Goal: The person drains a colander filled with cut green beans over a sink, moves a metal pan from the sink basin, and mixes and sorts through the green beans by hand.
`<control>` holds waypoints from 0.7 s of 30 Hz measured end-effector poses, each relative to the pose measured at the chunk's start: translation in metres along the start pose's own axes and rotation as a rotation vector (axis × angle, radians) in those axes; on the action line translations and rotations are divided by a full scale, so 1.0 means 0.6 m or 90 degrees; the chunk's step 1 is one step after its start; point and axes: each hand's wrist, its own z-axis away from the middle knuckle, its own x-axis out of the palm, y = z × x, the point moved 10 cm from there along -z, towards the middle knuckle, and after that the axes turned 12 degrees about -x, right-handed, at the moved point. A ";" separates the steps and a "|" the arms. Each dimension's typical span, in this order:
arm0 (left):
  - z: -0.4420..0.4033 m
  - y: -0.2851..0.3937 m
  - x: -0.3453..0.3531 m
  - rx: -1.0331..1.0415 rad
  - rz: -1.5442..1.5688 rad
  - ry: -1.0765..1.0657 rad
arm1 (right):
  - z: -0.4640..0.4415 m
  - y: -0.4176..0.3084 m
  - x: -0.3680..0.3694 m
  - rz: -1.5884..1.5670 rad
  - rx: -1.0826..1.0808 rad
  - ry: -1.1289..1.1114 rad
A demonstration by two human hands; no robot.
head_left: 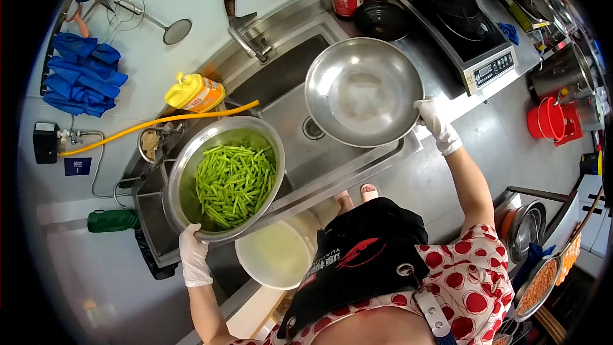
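Observation:
My left hand [194, 257], in a white glove, grips the near rim of a steel basin [174, 185] at the left end of the sink. Short lengths of cut green stalks [235, 184] fill its bottom; whether they are beans or another vegetable I cannot tell. Also gloved, my right hand [439, 126] is closed on the right rim of a second, wide steel basin [364, 92], which holds nothing and is over the right part of the sink. My fingers under both rims are partly hidden.
The steel sink [287, 134] has a faucet [249, 45] at its back. A yellow hose [153, 119] and a yellow jug [195, 92] are on the left. An induction cooker [488, 70] stands right. Below the sink edge is a white bucket [271, 259] with cloudy liquid.

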 end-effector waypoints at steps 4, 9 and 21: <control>0.008 0.025 0.010 0.150 -0.294 -0.007 | 0.011 0.032 -0.048 -0.064 0.022 0.029; -0.019 -0.022 0.017 -0.116 0.187 -0.026 | 0.017 0.033 -0.085 -0.085 0.002 0.021; -0.028 0.003 0.033 -0.086 0.114 -0.033 | 0.016 0.061 -0.199 0.057 0.010 0.174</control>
